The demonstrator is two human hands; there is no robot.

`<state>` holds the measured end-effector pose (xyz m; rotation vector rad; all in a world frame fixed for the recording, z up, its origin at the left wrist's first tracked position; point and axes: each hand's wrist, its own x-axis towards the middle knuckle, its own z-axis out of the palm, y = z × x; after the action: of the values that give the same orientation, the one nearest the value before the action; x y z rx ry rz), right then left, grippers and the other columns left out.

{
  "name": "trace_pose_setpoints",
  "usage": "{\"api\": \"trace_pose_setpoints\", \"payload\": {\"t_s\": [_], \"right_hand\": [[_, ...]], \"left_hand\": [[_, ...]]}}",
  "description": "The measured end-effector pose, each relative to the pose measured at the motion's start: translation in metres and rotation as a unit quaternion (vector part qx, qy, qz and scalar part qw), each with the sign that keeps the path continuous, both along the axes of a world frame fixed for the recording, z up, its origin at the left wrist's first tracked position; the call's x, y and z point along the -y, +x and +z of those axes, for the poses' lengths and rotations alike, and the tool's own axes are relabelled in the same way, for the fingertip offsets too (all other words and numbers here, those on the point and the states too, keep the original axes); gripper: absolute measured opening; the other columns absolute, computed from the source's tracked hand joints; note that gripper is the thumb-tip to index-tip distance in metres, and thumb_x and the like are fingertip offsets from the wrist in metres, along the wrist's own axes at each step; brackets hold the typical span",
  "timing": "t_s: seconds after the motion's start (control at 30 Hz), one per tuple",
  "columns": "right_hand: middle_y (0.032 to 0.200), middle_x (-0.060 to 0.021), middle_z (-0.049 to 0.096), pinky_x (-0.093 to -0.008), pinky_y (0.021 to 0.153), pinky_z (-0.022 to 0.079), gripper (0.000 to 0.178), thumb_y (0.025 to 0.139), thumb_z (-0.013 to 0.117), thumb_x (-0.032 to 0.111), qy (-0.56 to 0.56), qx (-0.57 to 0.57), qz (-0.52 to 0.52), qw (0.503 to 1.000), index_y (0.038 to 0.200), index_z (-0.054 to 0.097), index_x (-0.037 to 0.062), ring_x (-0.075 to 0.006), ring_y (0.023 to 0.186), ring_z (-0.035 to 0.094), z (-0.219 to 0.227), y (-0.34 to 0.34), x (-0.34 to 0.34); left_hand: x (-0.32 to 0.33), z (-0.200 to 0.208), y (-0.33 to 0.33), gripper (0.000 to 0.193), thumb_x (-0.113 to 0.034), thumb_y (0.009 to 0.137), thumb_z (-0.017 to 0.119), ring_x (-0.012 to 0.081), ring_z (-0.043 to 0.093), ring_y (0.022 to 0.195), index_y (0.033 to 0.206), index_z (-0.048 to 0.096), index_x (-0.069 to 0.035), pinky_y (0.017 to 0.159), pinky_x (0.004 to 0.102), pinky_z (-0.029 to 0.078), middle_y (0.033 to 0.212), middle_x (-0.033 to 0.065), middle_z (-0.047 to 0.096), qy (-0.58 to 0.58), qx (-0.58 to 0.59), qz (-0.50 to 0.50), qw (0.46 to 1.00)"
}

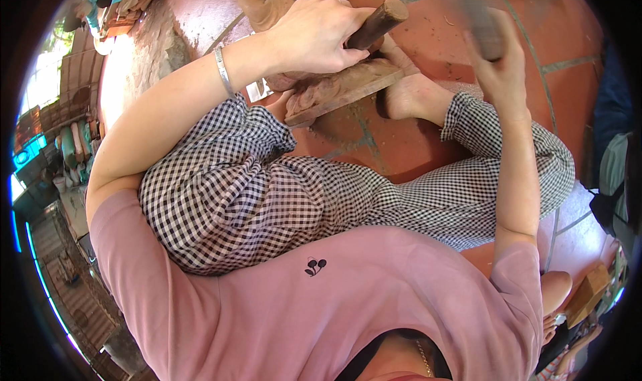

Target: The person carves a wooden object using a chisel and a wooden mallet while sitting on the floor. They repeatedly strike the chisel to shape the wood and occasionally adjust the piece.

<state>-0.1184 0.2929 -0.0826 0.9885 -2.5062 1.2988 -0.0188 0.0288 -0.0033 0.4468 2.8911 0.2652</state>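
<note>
I log the left hand upper centre, fingers curled around a dark cylindrical wooden handle; the carved wooden block sits just below in frame. Upper right: right hand, fingers wrapped around a motion-blurred dark tool.

The left hand, a silvery bracelet on its wrist, grips a dark wooden tool handle above a carved wooden panel; the right hand holds a motion-blurred, dark mallet-like tool over terracotta tiles.
</note>
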Motion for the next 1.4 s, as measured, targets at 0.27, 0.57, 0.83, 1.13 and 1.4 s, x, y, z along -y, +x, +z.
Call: {"api": "trace_pose_setpoints", "payload": {"t_s": [0.27, 0.57, 0.83, 1.13, 1.4], "right_hand": [[0.101, -0.0127, 0.066, -0.0325, 0.08, 0.051, 0.041, 0.082, 0.065, 0.001, -0.066, 0.165, -0.04, 0.983, 0.122, 0.057, 0.0093, -0.0272, 0.093, 0.066, -0.017, -0.013, -0.005], [0.098, -0.0129, 0.069, -0.0359, 0.082, 0.05, 0.034, 0.085, 0.066, 0.01, -0.025, 0.094, -0.021, 0.995, 0.119, 0.059, 0.009, -0.0281, 0.094, 0.067, -0.008, -0.006, 0.004], [0.091, -0.004, 0.066, -0.0316, 0.083, 0.048, 0.037, 0.085, 0.071, 0.012, -0.083, 0.164, -0.038, 0.982, 0.119, 0.059, 0.0076, -0.0169, 0.086, 0.062, -0.013, -0.011, 0.006], [0.096, -0.0041, 0.066, -0.0292, 0.082, 0.049, 0.035, 0.086, 0.072, 0.01, -0.129, 0.117, -0.005, 0.985, 0.118, 0.059, 0.0045, -0.0137, 0.09, 0.061, -0.003, -0.005, 0.003], [0.1, -0.0094, 0.066, -0.0314, 0.083, 0.05, 0.042, 0.074, 0.066, -0.006, -0.027, -0.064, 0.042, 0.997, 0.114, 0.061, 0.005, -0.0238, 0.093, 0.065, 0.008, 0.004, 0.006]], "left_hand": [[0.0, 0.002, -0.001, 0.036, -0.03, 0.078, 0.074, 0.0351, 0.063, 0.079, 0.095, 0.061, -0.001, 0.069, 0.0445, 0.052, 0.083, 0.0163, 0.063, 0.014, -0.01, -0.009, 1.0], [0.014, -0.006, -0.002, 0.03, -0.016, 0.081, 0.074, 0.0277, 0.067, 0.082, 0.103, 0.06, -0.002, 0.077, 0.0378, 0.054, 0.088, 0.0107, 0.068, 0.2, -0.007, -0.144, 0.969], [0.026, 0.0, 0.0, 0.025, -0.019, 0.085, 0.074, 0.0242, 0.064, 0.075, 0.095, 0.06, -0.002, 0.067, 0.0348, 0.051, 0.081, 0.0098, 0.064, 0.218, 0.049, -0.036, 0.974], [0.009, 0.01, 0.006, 0.03, -0.024, 0.078, 0.075, 0.038, 0.058, 0.069, 0.08, 0.055, -0.001, 0.063, 0.0443, 0.048, 0.072, 0.016, 0.058, 0.126, 0.006, -0.072, 0.989], [0.02, -0.009, 0.013, 0.034, -0.027, 0.078, 0.072, 0.0326, 0.065, 0.072, 0.104, 0.063, -0.006, 0.067, 0.042, 0.051, 0.076, 0.0121, 0.066, 0.062, -0.079, -0.125, 0.987]]}}
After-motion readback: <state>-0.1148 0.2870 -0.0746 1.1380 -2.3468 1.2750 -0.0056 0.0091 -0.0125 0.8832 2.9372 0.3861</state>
